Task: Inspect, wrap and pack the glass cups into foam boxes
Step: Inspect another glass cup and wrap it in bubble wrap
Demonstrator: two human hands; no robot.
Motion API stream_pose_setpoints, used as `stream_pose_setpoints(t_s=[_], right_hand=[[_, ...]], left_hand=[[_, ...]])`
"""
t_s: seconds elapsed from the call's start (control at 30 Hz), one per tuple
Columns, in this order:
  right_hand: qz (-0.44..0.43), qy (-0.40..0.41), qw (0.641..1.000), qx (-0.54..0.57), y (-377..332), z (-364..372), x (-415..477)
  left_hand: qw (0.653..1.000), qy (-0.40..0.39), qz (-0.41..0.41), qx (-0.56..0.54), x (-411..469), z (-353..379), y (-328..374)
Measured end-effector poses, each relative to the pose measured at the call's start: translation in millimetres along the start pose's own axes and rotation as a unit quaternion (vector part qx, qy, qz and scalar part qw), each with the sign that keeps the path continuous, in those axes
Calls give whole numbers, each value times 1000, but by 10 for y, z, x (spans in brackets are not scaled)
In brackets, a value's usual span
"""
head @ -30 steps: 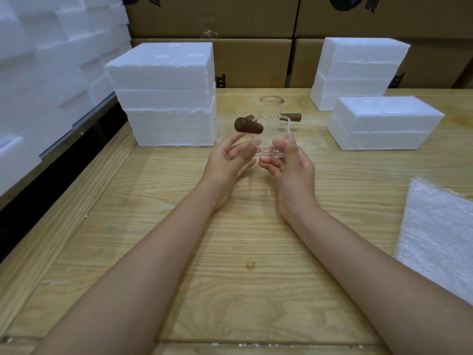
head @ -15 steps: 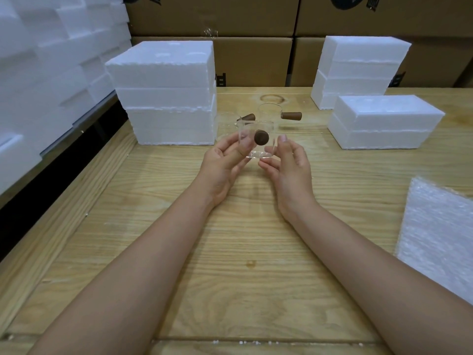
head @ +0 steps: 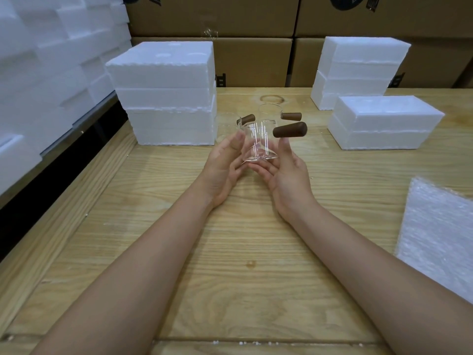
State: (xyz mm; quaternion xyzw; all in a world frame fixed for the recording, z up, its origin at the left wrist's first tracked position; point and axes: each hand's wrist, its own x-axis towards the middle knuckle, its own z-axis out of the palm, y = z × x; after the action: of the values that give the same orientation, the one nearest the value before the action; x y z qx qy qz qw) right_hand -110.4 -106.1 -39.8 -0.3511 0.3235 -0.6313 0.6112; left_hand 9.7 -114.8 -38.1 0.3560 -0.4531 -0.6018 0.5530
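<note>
I hold a clear glass cup upright above the middle of the wooden table. Its brown wooden handle sticks out to the right. My left hand grips the cup's left side and my right hand cups its base and right side. Behind it on the table stand two more glass cups with wooden handles, one pointing left, one pointing right. A foam box lies at the right, with a stack of foam boxes at the left.
Another stack of foam boxes stands at the back right. A sheet of bubble wrap lies at the table's right edge. Cardboard cartons line the back and foam pieces fill the left side.
I have turned the cup in my hands: its handle pointed left a second ago, then toward me, and now points right.
</note>
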Motion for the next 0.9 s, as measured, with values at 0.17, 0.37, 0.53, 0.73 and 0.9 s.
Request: stream_pose_setpoints(t_s=[0.17, 0.37, 0.53, 0.73, 0.9], right_hand=[[26, -10, 1000, -7, 22, 10, 8], [-18, 12, 992, -127, 21, 30, -25], [-222, 64, 945, -232, -39, -113, -22], [-296, 3, 917, -266, -99, -147, -59], [-294, 63, 905, -300, -75, -121, -18]], left_hand=[[998, -62, 9, 19, -8, -3, -29], [1000, -15, 14, 11, -16, 16, -17], [999, 12, 16, 37, -11, 23, -25], [998, 21, 2, 55, -6, 29, -20], [999, 6, 14, 46, -20, 48, -25]])
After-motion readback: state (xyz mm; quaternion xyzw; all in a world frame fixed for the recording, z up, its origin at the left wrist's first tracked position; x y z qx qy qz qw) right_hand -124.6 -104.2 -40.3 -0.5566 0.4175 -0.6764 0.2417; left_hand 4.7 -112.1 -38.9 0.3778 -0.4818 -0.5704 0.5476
